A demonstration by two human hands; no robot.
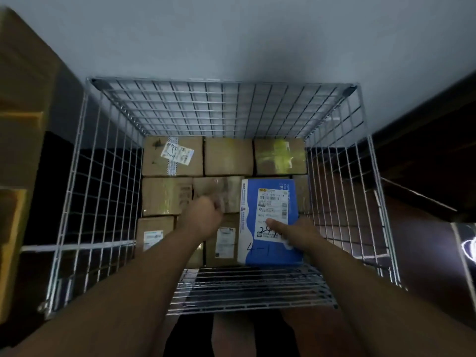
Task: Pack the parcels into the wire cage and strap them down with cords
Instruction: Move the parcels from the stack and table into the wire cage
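A silver wire cage [224, 83] stands in front of me, open at the top. Several brown cardboard parcels [228, 157] cover its floor in rows. A blue and white parcel [268, 202] with a white shipping label lies on top of them at the near right. My right hand [296, 234] grips its near right corner, thumb pressed on the label. My left hand [203, 217] hovers over the brown parcels in the middle, fingers curled, holding nothing I can see.
A stack of brown cartons [23, 124] rises at the left beside the cage. A grey wall [231, 34] stands behind the cage. Dark furniture [425, 150] borders the right side. My legs [231, 333] show below the cage's near wall.
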